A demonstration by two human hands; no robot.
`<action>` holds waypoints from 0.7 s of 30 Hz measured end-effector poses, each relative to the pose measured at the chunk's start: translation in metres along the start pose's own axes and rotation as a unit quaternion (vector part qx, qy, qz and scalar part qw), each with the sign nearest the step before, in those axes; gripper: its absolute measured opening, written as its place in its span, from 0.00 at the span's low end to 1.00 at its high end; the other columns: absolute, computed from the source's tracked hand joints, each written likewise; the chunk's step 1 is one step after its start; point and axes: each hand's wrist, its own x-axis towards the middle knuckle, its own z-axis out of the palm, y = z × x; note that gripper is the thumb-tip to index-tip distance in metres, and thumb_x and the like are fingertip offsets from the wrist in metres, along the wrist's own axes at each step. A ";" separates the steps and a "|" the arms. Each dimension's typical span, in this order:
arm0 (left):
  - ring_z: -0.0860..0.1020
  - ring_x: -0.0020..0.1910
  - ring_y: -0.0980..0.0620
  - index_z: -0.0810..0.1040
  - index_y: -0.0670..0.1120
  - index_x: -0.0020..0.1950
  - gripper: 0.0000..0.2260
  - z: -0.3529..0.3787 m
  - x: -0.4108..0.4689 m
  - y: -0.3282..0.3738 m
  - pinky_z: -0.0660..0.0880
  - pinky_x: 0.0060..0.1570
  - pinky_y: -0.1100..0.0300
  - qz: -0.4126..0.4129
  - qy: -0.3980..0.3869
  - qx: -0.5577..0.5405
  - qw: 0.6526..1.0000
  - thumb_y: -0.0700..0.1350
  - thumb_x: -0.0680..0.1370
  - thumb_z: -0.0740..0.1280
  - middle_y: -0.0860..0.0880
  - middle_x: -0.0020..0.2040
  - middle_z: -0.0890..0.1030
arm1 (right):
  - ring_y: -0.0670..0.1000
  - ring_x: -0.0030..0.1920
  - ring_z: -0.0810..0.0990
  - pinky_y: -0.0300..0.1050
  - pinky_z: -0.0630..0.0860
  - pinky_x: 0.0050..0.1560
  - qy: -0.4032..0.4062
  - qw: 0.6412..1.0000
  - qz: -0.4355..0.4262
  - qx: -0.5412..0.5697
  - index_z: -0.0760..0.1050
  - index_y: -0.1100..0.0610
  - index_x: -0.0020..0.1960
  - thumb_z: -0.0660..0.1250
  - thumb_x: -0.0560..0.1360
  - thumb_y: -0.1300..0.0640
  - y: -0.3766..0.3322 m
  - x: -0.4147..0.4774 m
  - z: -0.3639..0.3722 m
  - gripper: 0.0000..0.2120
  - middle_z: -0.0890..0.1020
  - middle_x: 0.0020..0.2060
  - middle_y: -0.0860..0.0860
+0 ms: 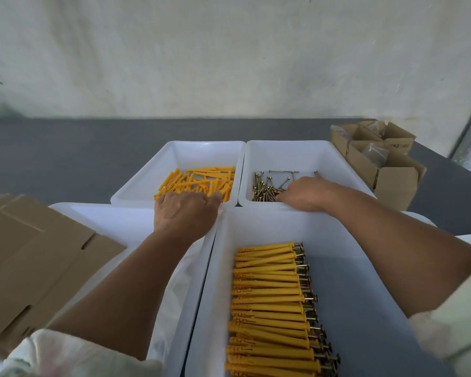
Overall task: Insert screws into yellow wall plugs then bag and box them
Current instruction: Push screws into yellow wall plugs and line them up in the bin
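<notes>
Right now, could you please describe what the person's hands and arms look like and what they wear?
The left hand and right hand are bare: no gloves, rings or watch show. Forearms are uncovered. The left sleeve and right sleeve are pale off-white, ending near the elbows; the left has faint pinkish blotches.

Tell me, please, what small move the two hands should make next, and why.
Probably each hand should pinch one piece and lift it out. The left hand is down on the loose yellow plugs, the right hand on the screws, and whether either grips anything yet is hidden. The assembled plugs in the near tray suggest pairing follows.
</notes>
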 end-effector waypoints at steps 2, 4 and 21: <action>0.74 0.56 0.42 0.68 0.52 0.30 0.24 0.000 0.001 0.000 0.66 0.62 0.47 -0.002 0.000 0.001 1.000 0.62 0.81 0.49 0.46 0.48 0.81 | 0.57 0.60 0.73 0.49 0.68 0.57 -0.027 0.999 0.014 0.010 0.74 0.60 0.66 0.55 0.80 0.51 -0.004 0.002 0.000 0.20 0.74 0.66 0.59; 0.74 0.57 0.42 0.68 0.52 0.31 0.24 0.002 0.002 0.000 0.66 0.64 0.46 -0.008 -0.002 -0.001 1.000 0.62 0.81 0.49 0.46 0.48 0.81 | 0.61 0.69 0.68 0.53 0.64 0.67 -0.047 0.999 0.016 0.018 0.72 0.63 0.65 0.52 0.80 0.57 -0.006 0.005 0.001 0.19 0.68 0.71 0.61; 0.76 0.50 0.44 0.82 0.45 0.51 0.11 -0.006 0.062 0.007 0.70 0.45 0.58 -0.094 -0.021 -0.049 0.994 0.41 0.73 0.63 0.44 0.51 0.81 | 0.60 0.64 0.71 0.58 0.66 0.67 0.001 0.999 0.009 0.051 0.72 0.56 0.55 0.46 0.65 0.47 -0.003 -0.006 0.007 0.26 0.74 0.66 0.59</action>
